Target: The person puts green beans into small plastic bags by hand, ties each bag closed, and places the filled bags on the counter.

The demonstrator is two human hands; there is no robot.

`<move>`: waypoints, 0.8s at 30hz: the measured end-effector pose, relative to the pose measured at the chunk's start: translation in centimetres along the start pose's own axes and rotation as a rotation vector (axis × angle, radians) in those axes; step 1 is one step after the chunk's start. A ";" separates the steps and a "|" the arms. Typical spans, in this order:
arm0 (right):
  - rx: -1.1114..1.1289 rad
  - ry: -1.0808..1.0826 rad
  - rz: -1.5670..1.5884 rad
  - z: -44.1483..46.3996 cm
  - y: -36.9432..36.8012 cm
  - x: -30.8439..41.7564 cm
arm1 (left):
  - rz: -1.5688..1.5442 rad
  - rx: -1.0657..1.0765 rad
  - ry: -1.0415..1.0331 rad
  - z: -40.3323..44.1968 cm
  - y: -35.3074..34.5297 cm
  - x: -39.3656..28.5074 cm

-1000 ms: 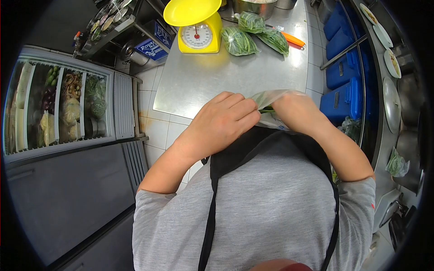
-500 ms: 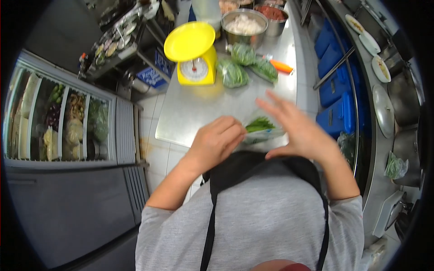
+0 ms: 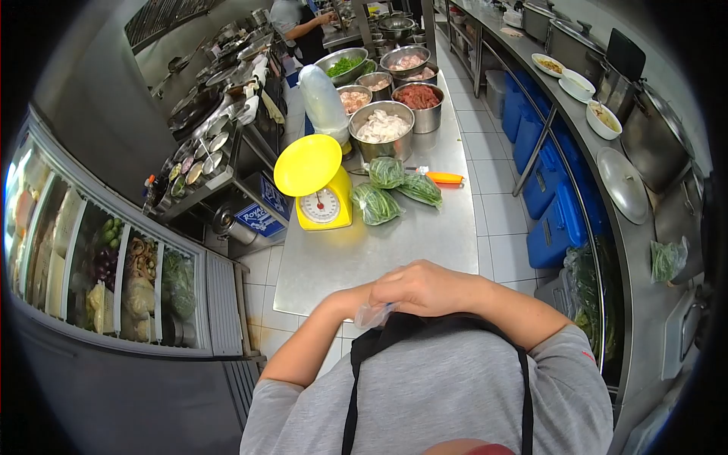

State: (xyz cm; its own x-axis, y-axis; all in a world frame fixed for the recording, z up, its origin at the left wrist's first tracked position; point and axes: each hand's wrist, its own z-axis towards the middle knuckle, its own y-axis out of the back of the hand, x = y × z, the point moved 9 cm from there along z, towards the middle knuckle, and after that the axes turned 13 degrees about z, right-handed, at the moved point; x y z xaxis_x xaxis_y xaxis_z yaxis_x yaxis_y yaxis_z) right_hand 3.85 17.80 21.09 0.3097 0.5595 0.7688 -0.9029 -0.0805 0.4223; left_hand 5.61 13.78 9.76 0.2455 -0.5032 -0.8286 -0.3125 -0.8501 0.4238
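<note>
My right hand [image 3: 428, 288] is closed over a clear plastic bag [image 3: 371, 315], whose loose end hangs below the fingers. My left hand [image 3: 355, 298] meets it from the left at the table's near edge; its fingers are hidden behind the right hand. The greens in this bag are out of sight. Farther up the steel table [image 3: 318, 265] lie three bagged bundles of green vegetables: one on top [image 3: 387, 173], one at left [image 3: 375, 205] and one at right [image 3: 421, 189]. Beside them stands a yellow dial scale [image 3: 324, 201] with a round tilted pan.
An orange-handled tool [image 3: 445, 178] lies behind the bundles. Metal pots of white pieces [image 3: 383, 127] and red meat [image 3: 417, 96] stand farther back. A glass-front fridge [image 3: 114, 280] is left; blue bins [image 3: 557, 231] sit under the right counter. A person [image 3: 303, 30] works at the far end.
My right hand has moved left from an open, spread pose and closed over the bag by my left hand. The greens are now covered. The camera view has tilted upward.
</note>
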 end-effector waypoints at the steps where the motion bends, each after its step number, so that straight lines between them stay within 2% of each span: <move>1: 0.039 -0.104 -0.019 0.1 -0.3 -0.5 | -0.155 0.050 0.171 0.3 -1.2 1.3; 3: 0.003 -0.108 -0.073 -0.3 0.9 -0.8 | 0.036 0.004 -0.397 1.7 -1.9 -3.0; 4: -0.029 -0.119 -0.123 -0.7 1.7 -1.0 | 0.043 0.004 -0.399 2.0 -2.2 -2.9; 5: -0.030 -0.117 -0.130 -1.3 2.3 -1.5 | -0.071 -0.024 -0.263 2.8 -1.9 -1.7; 6: -0.125 -0.154 -0.019 -2.1 3.6 -2.5 | -0.184 -0.053 -0.128 3.2 -1.7 -0.4; 7: -0.223 -0.187 0.090 -3.0 4.9 -3.3 | -0.174 -0.052 -0.133 3.3 -1.7 -0.1; 8: -0.300 -0.372 0.421 -4.4 5.5 -4.9 | -0.158 -0.135 -0.132 3.4 -1.0 0.5; 9: -0.305 -0.371 0.414 -5.3 5.7 -5.8 | -0.146 -0.217 -0.131 3.3 -0.4 0.8; 11: -0.246 -0.352 0.209 -6.8 4.8 -8.3 | -0.163 -0.278 -0.102 3.3 -0.3 0.4; 12: -0.110 -0.372 0.517 -6.0 2.1 -8.0 | -0.183 -0.344 -0.072 3.4 0.3 0.4; 13: -0.115 -0.369 0.509 -5.6 1.5 -8.1 | -0.176 -0.342 -0.079 3.9 0.3 0.3; 15: -0.352 -0.322 0.166 -5.4 3.1 -8.3 | -0.014 -0.238 -0.226 4.8 -0.7 -1.2; 16: -0.314 -0.222 0.155 -4.8 2.9 -7.3 | 0.119 -0.246 -0.057 4.5 -0.6 -0.6; 17: -0.324 -0.217 0.151 -4.9 2.5 -7.7 | 0.129 -0.239 -0.059 4.8 -0.4 0.9; 19: -0.094 -0.130 0.140 -4.7 -0.7 -8.3 | 0.136 -0.001 -0.054 5.5 -2.6 5.6; 20: -0.034 -0.137 0.130 -4.6 -1.3 -7.9 | 0.140 0.080 -0.052 5.4 -3.5 7.0; 21: -0.043 -0.137 0.125 -4.9 -1.3 -8.4 | 0.121 0.073 -0.171 5.2 -3.7 6.3; 23: 0.028 -0.285 0.280 -5.9 -2.5 -10.9 | 0.113 0.076 -0.293 5.0 -4.3 5.5; 24: 0.016 -0.281 0.275 -6.1 -2.0 -10.6 | 0.047 0.060 -0.162 5.5 -4.5 6.1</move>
State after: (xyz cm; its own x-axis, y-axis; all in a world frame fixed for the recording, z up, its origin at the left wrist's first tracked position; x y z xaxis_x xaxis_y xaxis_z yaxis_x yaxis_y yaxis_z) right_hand 0.53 17.09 9.13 0.1280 0.2675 0.9550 -0.9596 -0.2098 0.1874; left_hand 3.50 15.35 0.81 0.0796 -0.5068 -0.8584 -0.3758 -0.8128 0.4451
